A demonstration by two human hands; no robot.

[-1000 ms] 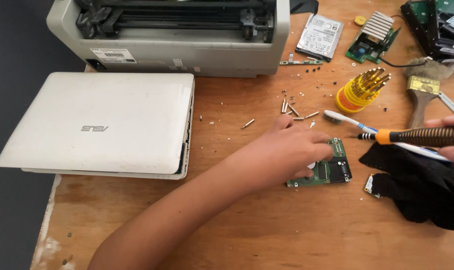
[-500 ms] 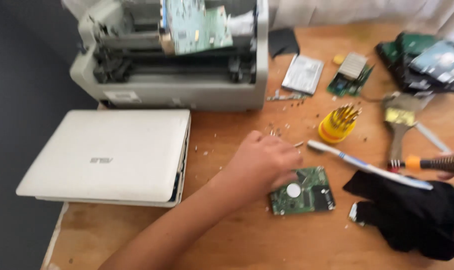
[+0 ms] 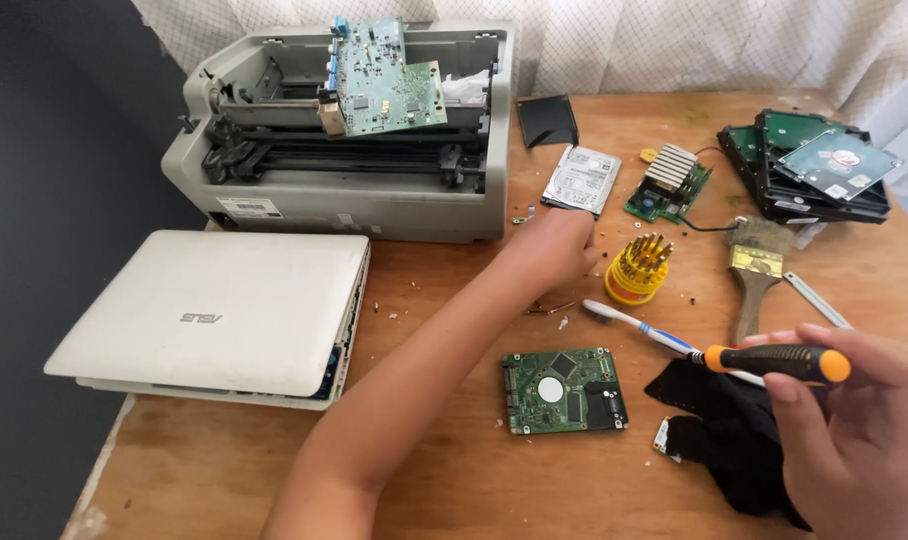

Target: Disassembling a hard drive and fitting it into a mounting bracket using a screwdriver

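Observation:
My left hand [image 3: 554,245] reaches across the wooden table and its fingers close on the near edge of a silver hard drive [image 3: 581,180] beside the printer. My right hand [image 3: 854,430], at the lower right, holds a screwdriver [image 3: 774,361] with an orange and black handle lying level and pointing left. A bare green circuit board [image 3: 564,390] lies flat on the table between my two arms. A blue and white toothbrush [image 3: 629,322] lies just above that board.
An opened grey printer [image 3: 274,195] with a green board propped on it stands at the back. A shut white laptop [image 3: 214,310] lies at the left. Near my hands are a yellow bit holder [image 3: 636,270], a paintbrush [image 3: 754,280], a black cloth [image 3: 724,415], a heatsink board [image 3: 669,185] and stacked drives [image 3: 814,165].
My left hand left the green circuit board and moved away to the silver hard drive. The view tilted up, showing more of the printer and the back of the table.

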